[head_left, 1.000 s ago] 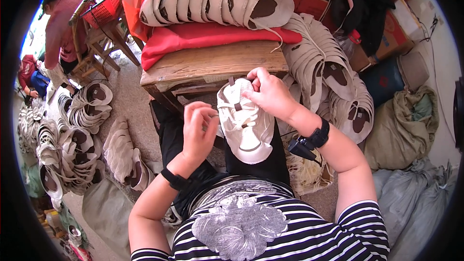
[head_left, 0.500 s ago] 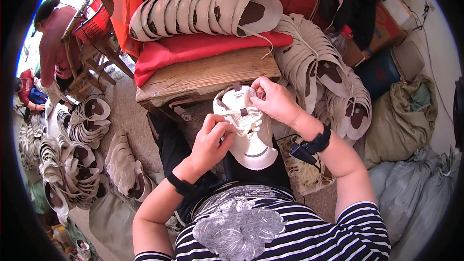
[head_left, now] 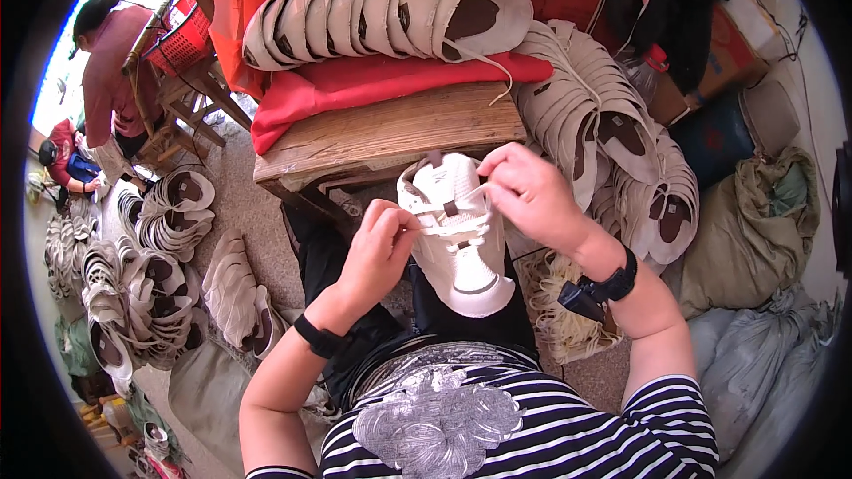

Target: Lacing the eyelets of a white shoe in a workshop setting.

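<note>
A cream shoe upper (head_left: 470,288) hangs upright between my knees and the bench, its toe toward me and its tongue (head_left: 448,179) toward the bench. White lace crosses its front over a small dark loop. My left hand (head_left: 377,248) pinches the lace at the upper's left side, thumb against forefinger. On the other side my right hand (head_left: 537,193) is closed in a pinch close to the upper's collar, on what looks like the other lace end; its fingers partly hide it.
Ahead stands a wooden bench (head_left: 382,133) with red cloth (head_left: 346,93) and a row of nested uppers (head_left: 382,13). More stacked uppers (head_left: 595,102) lean at its right. A box of pale laces (head_left: 572,310) sits right of my legs. Sacks (head_left: 741,231) lie farther right; two people work at far left.
My hands have moved apart, the right one lifting off the upper's side to a pinch beside the collar. The lace across the front now looks straighter. The whole view has shifted slightly.
</note>
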`<state>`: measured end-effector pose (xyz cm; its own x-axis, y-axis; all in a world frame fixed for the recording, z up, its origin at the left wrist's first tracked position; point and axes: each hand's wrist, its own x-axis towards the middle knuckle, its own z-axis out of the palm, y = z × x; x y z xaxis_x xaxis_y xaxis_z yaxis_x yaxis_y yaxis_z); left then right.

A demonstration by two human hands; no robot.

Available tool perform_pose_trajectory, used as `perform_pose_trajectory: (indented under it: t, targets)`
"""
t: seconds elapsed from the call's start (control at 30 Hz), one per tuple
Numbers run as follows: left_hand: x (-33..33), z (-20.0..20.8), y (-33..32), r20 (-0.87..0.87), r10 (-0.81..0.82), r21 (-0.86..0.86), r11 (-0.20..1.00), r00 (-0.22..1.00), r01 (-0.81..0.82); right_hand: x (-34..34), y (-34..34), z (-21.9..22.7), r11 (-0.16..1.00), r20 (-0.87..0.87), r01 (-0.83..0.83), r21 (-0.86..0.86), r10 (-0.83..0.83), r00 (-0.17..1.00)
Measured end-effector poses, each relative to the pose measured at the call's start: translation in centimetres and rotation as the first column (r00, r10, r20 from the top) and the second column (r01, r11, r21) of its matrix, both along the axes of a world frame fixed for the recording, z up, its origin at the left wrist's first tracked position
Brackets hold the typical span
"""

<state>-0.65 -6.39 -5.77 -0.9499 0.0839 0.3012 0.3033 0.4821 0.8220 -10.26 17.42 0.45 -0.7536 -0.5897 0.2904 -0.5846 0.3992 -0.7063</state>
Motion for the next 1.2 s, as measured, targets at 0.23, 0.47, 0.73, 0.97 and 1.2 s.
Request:
perform_pose_trajectory:
  t: [0.23,0.47,0.73,0.97,1.2]
  targets:
    - [0.2,-0.5,1.7,0.057,0.075,0.122,0.989,0.996,-0.082,-2.3,3.0,-1.5,0.982,-0.117,0.188,0.002,-0.186,0.976]
    - [-0.1,0.4,1.8,0.018,0.198,0.123,0.972,0.980,-0.199,-0.6,0.5,0.3,0.976,-0.218,0.218,0.021,-0.208,0.954]
    - [-1.5,1.8,2.2,-0.183,0.202,-0.187,0.954,0.962,-0.235,-0.2,-1.6,0.0,0.890,-0.164,-0.097,0.446,0.187,0.969]
    - [-0.8,1.2,1.5,-0.009,0.190,-0.042,0.981,0.982,-0.190,-0.8,-1.9,-1.8,0.980,0.425,-0.177,0.090,0.123,0.897]
    - [0.2,1.3,1.5,-0.032,0.200,-0.103,0.974,0.979,-0.202,-0.3,-3.0,-2.6,0.969,0.251,-0.097,0.229,0.037,0.967]
